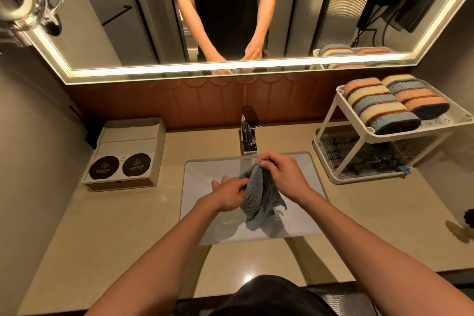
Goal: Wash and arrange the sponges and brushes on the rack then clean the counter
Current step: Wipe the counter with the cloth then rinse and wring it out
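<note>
At the far left of the counter (102, 226) I see a box (123, 154). Over the sink (202, 182), near the tap (248, 133), my left hand (228, 195) pinches the edge of a grey cloth (259, 200); my right hand (282, 174) grips its bunched top. Far right, sponges (384, 108) fill the rack's (331, 120) upper shelf.

The person wears a black short-sleeved shirt (269, 294).
</note>
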Tool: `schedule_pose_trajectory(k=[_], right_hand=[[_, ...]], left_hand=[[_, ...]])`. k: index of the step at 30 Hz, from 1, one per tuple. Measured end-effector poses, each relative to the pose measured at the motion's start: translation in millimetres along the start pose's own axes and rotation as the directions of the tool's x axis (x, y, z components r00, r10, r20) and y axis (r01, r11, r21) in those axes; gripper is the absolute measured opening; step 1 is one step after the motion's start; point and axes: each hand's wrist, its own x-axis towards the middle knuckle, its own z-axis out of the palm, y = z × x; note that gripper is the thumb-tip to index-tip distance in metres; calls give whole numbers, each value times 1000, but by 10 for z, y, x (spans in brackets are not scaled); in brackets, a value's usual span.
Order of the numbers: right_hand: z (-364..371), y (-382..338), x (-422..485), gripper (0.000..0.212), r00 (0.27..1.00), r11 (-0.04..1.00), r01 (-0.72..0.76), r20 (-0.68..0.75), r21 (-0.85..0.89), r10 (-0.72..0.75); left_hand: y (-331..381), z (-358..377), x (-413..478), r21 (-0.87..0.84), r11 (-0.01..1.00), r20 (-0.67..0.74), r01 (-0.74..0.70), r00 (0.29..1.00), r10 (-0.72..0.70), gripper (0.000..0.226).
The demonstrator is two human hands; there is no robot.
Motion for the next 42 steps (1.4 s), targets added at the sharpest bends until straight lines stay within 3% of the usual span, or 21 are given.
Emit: schedule_pose_trajectory(k=[7, 10, 13, 16, 18, 21, 23, 25, 29, 31, 34, 37, 42], right_hand=[[15, 34, -5, 18, 1000, 1000, -11, -8, -7, 11], [16, 54, -1, 18, 1000, 1000, -12, -22, -9, 12], [-16, 84, 18, 20, 998, 1000, -28, -55, 11, 29], [-68, 115, 31, 20, 995, 998, -53, -88, 16, 54], [-104, 124, 40, 20, 989, 997, -76, -126, 4, 76], [-126, 115, 57, 18, 972, 995, -86, -224, -45, 74], [-118, 94, 70, 18, 965, 993, -88, -252, -75, 66], [-105, 76, 84, 18, 958, 992, -93, -279, -80, 67], [-102, 56, 83, 19, 945, 992, -103, -317, -74, 74], [-103, 58, 76, 19, 946, 991, -113, -313, -68, 86], [-116, 75, 58, 18, 943, 990, -131, -315, -56, 106], [-101, 63, 24, 18, 953, 991, -109, -292, -72, 83], [-71, 20, -21, 19, 963, 995, -89, -261, -51, 73]], left_hand=[[31, -61, -10, 61, 996, 17, 62, 998, -63, 33], [72, -75, -21, 138, 982, -86, 131, 989, -120, 32], [55, -89, -69, 94, 990, -236, 108, 968, -83, 25], [-6, -116, -144, 64, 998, -424, 9, 906, 19, 9], [-74, -127, -210, 204, 975, -532, -91, 826, 188, 12], [-140, -121, -269, 564, 792, -526, -234, 637, 563, 15], [-60, -124, -305, 554, 761, -513, -339, 581, 632, 16], [63, -128, -347, 406, 813, -548, -418, 601, 582, 17], [227, -162, -388, 128, 906, -527, -404, 746, 407, 9], [231, -224, -390, 246, 906, -454, -345, 785, 422, 13], [118, -318, -403, 487, 838, -416, -248, 777, 472, 16], [-14, -306, -405, 548, 827, -476, -123, 768, 429, 10], [-117, -230, -360, 567, 821, -538, 70, 786, 305, 26]])
